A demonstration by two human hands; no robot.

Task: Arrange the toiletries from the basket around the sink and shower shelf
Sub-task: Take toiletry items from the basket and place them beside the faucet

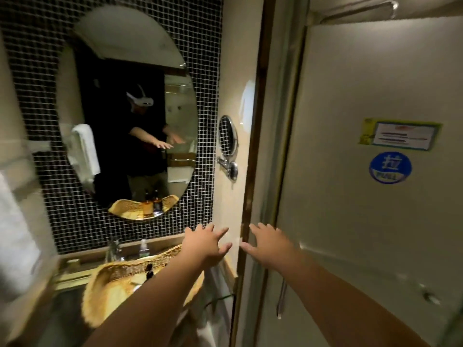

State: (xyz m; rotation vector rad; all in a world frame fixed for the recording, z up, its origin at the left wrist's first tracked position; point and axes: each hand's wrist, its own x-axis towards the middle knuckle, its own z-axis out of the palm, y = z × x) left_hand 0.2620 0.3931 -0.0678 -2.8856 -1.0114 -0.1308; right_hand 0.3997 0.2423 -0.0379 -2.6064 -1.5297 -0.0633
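A woven wicker basket (110, 289) sits on the sink counter at lower left, with a dark bottle (149, 270) standing inside it. Behind the basket stand a chrome faucet (114, 250) and a small clear bottle with a green label (143, 247). My left hand (204, 244) is stretched out above the basket's right end, fingers spread and empty. My right hand (269, 242) reaches forward beside it, in front of the wooden door frame, fingers spread and empty too. No shower shelf is in view.
An oval mirror (125, 71) hangs on the black mosaic wall. A round magnifying mirror (228, 135) on a chrome arm sticks out of the cream wall. The shower door (363, 221) on the right carries a blue PULL sticker (390, 167) and a vertical handle (281, 296). White towels hang at left.
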